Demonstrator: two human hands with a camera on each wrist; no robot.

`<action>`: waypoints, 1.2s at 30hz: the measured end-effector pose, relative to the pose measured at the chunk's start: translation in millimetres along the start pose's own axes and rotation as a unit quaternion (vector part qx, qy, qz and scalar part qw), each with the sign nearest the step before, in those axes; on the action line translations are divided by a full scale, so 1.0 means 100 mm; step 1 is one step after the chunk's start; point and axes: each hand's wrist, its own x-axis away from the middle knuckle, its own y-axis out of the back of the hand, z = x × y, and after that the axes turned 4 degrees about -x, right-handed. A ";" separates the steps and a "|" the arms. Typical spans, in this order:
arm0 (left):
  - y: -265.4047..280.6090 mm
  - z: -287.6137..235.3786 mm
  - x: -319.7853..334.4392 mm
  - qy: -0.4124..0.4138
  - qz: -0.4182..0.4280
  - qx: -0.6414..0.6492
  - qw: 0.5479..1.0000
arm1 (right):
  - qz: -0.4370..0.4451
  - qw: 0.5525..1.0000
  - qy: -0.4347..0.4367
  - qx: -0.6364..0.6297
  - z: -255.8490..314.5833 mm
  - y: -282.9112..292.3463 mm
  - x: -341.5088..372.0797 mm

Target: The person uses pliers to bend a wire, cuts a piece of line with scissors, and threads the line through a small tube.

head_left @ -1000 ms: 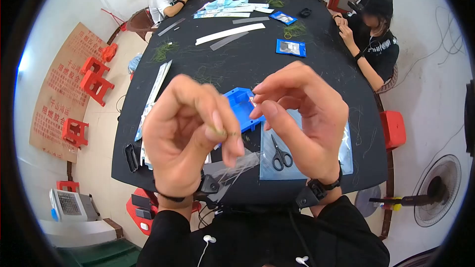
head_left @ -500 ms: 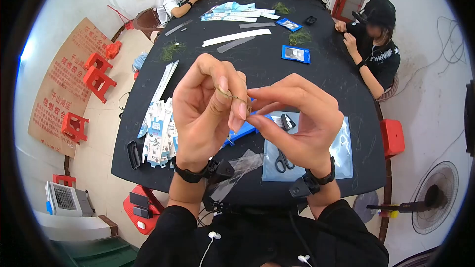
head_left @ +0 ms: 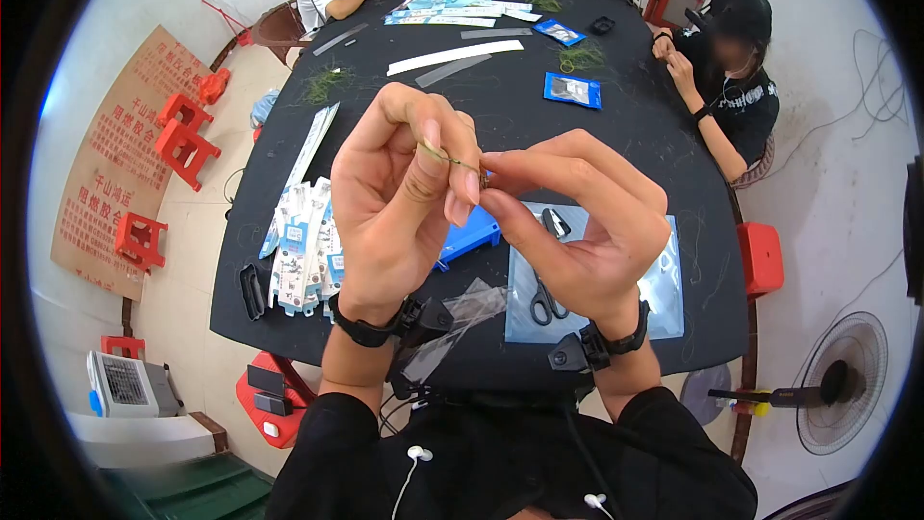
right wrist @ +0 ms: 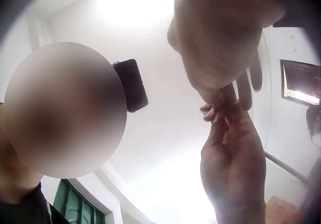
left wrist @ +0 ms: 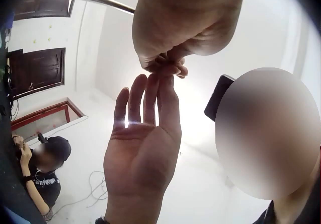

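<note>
Over the blue tray (head_left: pixel 472 237), your left hand (head_left: pixel 387 207) pinches a thin green strand (head_left: pixel 433 150); your right hand (head_left: pixel 599 231) pinches a tiny dark piece at the strand's end. Scissors (head_left: pixel 545 299) lie right of the tray, printed cards (head_left: pixel 306 255) left, a blue packet (head_left: pixel 573 91) well beyond it.

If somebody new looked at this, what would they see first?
Probably the left hand and right hand, big in the middle of the head view, with a thin green strand at the left fingers. Next, perhaps the bright red stools on both sides of the black table, and the round fan at lower right.
</note>
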 end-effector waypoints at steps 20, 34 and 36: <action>-0.04 -0.01 0.06 0.070 0.004 -0.037 0.997 | -0.071 0.983 0.122 0.115 -0.24 0.05 0.03; -0.08 -0.07 0.06 0.119 -0.013 -0.064 0.991 | -0.001 0.981 0.127 0.147 -0.34 0.26 0.01; -0.10 -0.07 0.07 0.119 -0.014 -0.068 0.990 | 0.030 0.976 0.130 0.175 -0.31 0.31 -0.01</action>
